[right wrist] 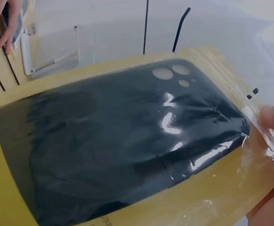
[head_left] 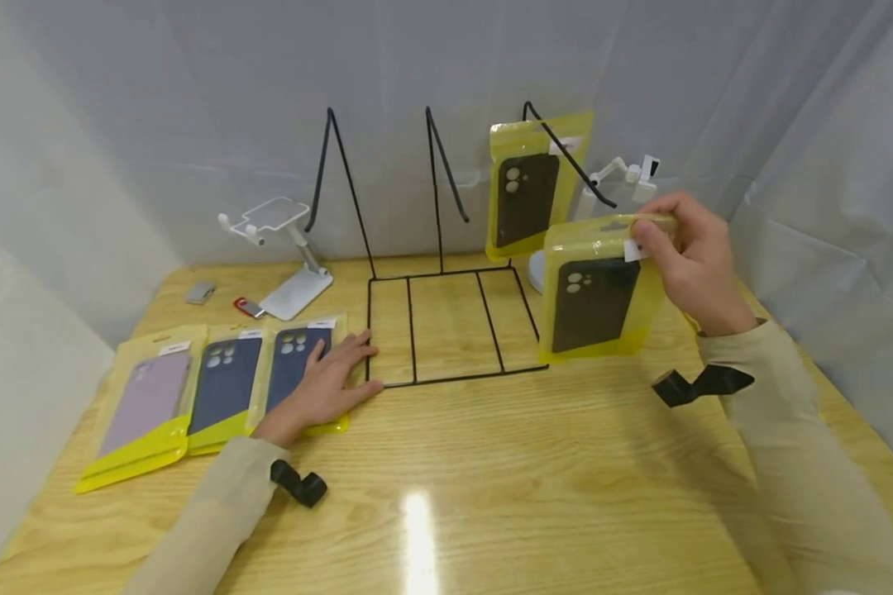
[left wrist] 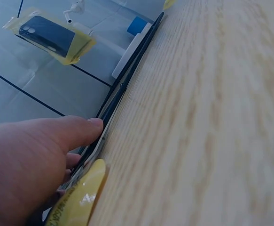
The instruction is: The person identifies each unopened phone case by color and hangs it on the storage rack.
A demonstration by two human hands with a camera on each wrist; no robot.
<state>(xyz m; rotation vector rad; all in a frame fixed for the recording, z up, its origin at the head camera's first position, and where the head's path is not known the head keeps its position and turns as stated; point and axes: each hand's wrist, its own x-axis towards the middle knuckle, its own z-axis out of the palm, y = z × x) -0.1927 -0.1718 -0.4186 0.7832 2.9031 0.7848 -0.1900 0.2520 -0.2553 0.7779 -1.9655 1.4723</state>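
My right hand [head_left: 695,256] pinches the top corner of a yellow-edged clear pouch with a black phone case [head_left: 595,302] inside. In the right wrist view this black case [right wrist: 122,141] fills most of the picture, camera holes towards the thumb. Another pouched black phone case [head_left: 524,198] hangs on the right prong of the black wire rack [head_left: 457,378]. My left hand [head_left: 323,384] lies with fingers spread over a pouched blue phone case [head_left: 290,364], fingertips at the rack's left side. Its thumb [left wrist: 82,132] rests along the rack's base wire in the left wrist view.
Pouched blue [head_left: 225,380] and lilac [head_left: 143,392] phone cases lie at the left. Behind them are a white folding stand [head_left: 295,293], a red-and-grey small item [head_left: 248,307] and a grey one [head_left: 200,292]. Another white stand [head_left: 635,175] is behind the rack's right side.
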